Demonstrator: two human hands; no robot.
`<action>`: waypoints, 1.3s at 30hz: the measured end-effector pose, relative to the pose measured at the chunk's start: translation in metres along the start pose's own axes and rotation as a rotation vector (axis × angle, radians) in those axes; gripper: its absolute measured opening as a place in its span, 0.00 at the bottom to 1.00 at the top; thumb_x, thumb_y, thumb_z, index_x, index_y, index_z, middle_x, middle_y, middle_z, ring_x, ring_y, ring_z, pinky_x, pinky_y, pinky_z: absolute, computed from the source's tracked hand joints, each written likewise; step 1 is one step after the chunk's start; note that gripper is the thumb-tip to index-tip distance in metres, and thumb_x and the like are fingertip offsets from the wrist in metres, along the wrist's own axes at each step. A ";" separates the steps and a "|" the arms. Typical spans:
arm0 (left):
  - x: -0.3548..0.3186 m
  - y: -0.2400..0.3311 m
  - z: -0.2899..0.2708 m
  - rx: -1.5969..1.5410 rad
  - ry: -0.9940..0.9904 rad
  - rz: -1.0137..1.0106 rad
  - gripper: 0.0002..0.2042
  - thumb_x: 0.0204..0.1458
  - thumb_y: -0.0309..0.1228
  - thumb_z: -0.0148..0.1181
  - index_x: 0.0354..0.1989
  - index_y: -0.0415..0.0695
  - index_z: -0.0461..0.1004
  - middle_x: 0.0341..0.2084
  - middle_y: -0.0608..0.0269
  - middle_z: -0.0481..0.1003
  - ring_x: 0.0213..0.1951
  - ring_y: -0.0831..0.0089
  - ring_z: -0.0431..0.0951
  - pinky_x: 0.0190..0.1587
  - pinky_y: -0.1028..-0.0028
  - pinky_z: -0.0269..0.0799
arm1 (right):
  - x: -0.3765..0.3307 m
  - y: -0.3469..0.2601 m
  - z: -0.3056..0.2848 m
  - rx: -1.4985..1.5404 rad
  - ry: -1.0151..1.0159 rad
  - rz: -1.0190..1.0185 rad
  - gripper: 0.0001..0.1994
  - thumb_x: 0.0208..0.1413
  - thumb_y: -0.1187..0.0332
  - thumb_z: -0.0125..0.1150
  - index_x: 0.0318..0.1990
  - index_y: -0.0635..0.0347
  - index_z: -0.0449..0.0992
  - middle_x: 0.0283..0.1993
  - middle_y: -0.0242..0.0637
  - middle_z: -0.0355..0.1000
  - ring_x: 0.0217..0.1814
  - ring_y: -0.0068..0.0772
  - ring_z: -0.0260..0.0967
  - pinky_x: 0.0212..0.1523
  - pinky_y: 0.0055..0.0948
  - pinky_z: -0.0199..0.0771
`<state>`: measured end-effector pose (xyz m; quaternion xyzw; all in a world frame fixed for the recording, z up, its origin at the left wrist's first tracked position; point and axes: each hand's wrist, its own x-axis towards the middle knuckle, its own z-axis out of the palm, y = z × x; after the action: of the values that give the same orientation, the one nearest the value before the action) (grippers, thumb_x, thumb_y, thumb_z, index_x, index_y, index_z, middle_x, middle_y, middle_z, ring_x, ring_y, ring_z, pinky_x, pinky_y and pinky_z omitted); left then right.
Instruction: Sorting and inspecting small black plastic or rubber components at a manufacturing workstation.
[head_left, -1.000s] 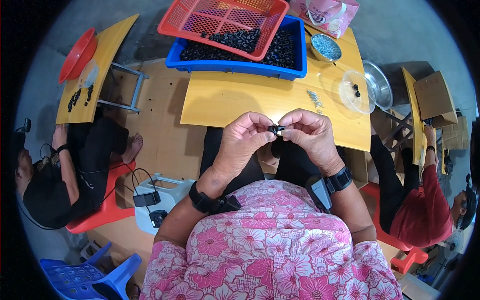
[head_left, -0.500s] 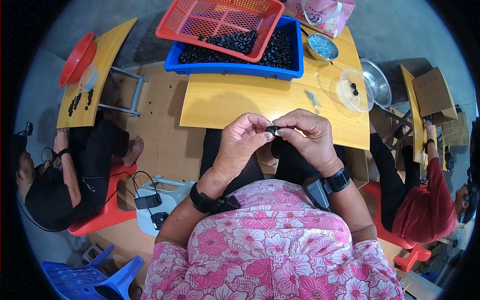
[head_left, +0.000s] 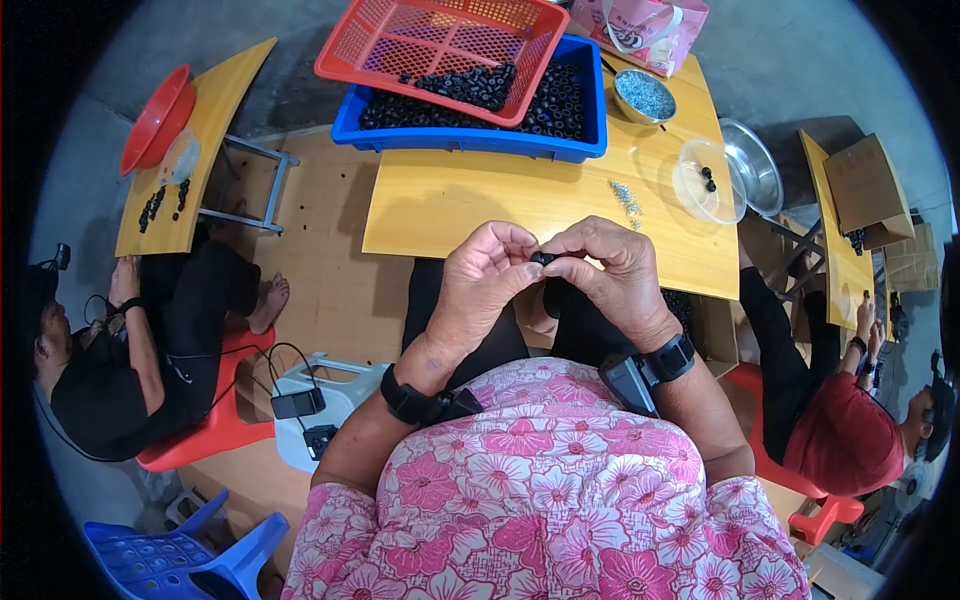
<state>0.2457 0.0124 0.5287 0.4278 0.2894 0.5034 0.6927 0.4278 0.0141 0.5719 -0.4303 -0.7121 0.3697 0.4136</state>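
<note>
A small black ring-shaped part (head_left: 545, 259) is pinched between the fingertips of both hands, just above my lap at the near edge of the yellow table (head_left: 470, 215). My left hand (head_left: 485, 285) grips it from the left and my right hand (head_left: 610, 275) from the right. A black band sits on each wrist. On the far side of the table a blue bin (head_left: 470, 135) holds many black parts, with a red mesh basket (head_left: 440, 40) resting tilted on top of it.
A metal bowl of small silver pieces (head_left: 645, 97), a loose pile of them (head_left: 628, 197), a clear lid (head_left: 705, 180) and a pink bag (head_left: 650, 25) sit at the table's right. A person in black (head_left: 110, 370) sits left, a person in red (head_left: 845, 440) right.
My hands stay together on the small black part, with only slight finger shifts. The people at either side have barely moved.
</note>
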 end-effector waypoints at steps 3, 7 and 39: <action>0.001 0.001 0.001 -0.024 -0.016 -0.018 0.11 0.51 0.17 0.58 0.42 0.39 0.69 0.34 0.66 0.71 0.38 0.81 0.72 0.44 0.81 0.71 | -0.005 0.007 0.001 0.282 0.022 0.144 0.06 0.48 0.76 0.66 0.36 0.62 0.79 0.33 0.32 0.75 0.32 0.20 0.71 0.35 0.20 0.71; 0.000 0.001 0.002 -0.041 -0.003 -0.022 0.11 0.50 0.16 0.58 0.41 0.39 0.69 0.34 0.67 0.71 0.38 0.82 0.71 0.45 0.81 0.71 | -0.007 0.009 -0.001 0.496 0.026 0.249 0.07 0.53 0.76 0.62 0.39 0.64 0.77 0.35 0.30 0.74 0.33 0.17 0.70 0.36 0.18 0.71; 0.003 -0.002 -0.004 0.055 -0.021 0.049 0.10 0.50 0.14 0.56 0.40 0.38 0.69 0.34 0.66 0.71 0.38 0.81 0.73 0.45 0.80 0.72 | -0.013 0.030 0.017 1.071 0.046 0.479 0.10 0.54 0.75 0.62 0.43 0.67 0.75 0.35 0.36 0.75 0.30 0.19 0.70 0.39 0.22 0.77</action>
<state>0.2444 0.0160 0.5251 0.4589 0.2853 0.5074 0.6712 0.4253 0.0098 0.5351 -0.3182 -0.3001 0.7517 0.4936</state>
